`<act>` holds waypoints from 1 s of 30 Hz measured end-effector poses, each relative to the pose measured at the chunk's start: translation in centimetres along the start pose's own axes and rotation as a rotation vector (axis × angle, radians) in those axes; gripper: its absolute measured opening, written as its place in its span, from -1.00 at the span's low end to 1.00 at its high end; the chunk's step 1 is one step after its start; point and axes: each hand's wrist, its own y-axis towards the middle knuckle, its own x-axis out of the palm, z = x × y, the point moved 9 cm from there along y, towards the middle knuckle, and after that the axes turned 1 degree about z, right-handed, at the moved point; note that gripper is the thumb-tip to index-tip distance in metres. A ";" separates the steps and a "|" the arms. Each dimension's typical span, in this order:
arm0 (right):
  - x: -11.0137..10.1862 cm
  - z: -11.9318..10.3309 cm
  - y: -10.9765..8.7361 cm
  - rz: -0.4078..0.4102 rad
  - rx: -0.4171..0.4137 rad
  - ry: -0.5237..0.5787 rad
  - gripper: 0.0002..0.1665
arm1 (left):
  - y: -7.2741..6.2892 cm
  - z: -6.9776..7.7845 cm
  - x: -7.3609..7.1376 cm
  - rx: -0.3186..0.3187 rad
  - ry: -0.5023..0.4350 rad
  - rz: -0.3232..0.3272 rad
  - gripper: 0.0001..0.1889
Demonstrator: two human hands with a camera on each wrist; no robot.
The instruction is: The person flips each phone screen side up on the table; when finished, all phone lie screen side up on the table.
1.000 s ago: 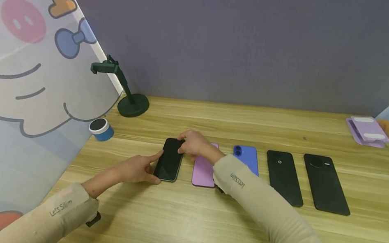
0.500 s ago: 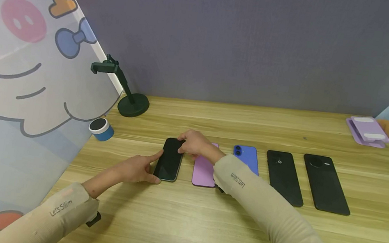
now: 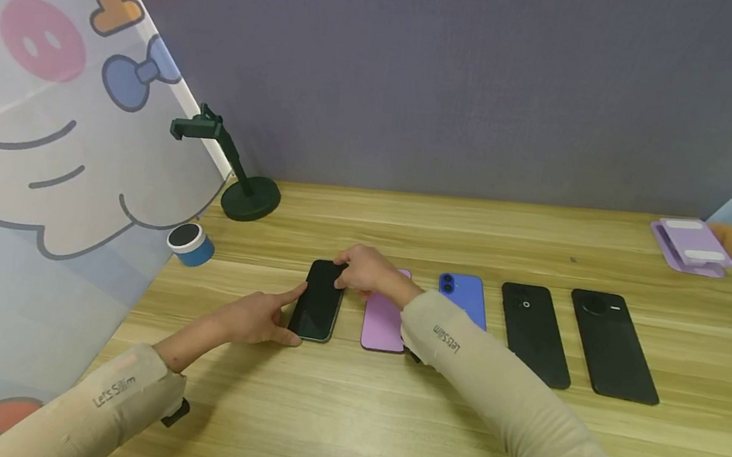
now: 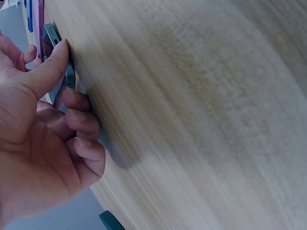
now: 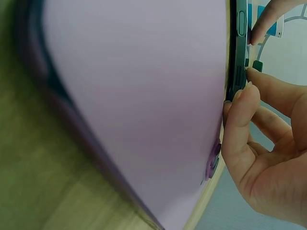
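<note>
A smartphone (image 3: 319,304) with a dark screen facing up lies on the wooden table, its greenish side edge (image 5: 240,52) showing in the right wrist view. My left hand (image 3: 257,317) holds its left side, thumb at the near corner and index finger farther up the edge. At the far right corner my right hand (image 3: 367,269) grips it with thumb and fingertips. In the left wrist view, the other fingers of the left hand (image 4: 33,115) are curled beside the phone. Under the right wrist lies a pink phone (image 3: 384,325), back up, partly hidden.
Right of the pink phone lie a blue phone (image 3: 465,303) and two black phones, one with a small ring mark (image 3: 535,338) and one with a round camera (image 3: 614,349). A dark green stand (image 3: 251,198), a blue-white jar (image 3: 193,245) and a lilac stand (image 3: 692,247) stand farther back.
</note>
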 end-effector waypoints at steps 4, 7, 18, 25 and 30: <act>0.0 0.0 0.0 0.000 -0.002 -0.002 -0.34 | 0.0 0.0 0.0 -0.005 0.001 -0.001 0.06; 0.0 0.0 0.1 0.002 0.002 -0.007 -0.34 | 0.0 0.0 0.0 -0.012 0.001 -0.003 0.06; 0.1 -0.2 0.0 -0.009 -0.003 -0.011 -0.32 | 0.1 -0.3 0.0 -0.022 0.008 -0.004 0.08; -1.1 -0.8 -1.1 -0.036 -0.039 -0.003 -0.25 | -0.2 -0.2 -0.5 -0.019 -0.011 -0.042 0.17; -3.8 0.0 -3.0 -0.037 -0.057 -0.046 -0.22 | -0.3 0.3 -2.2 -0.025 -0.024 -0.017 0.16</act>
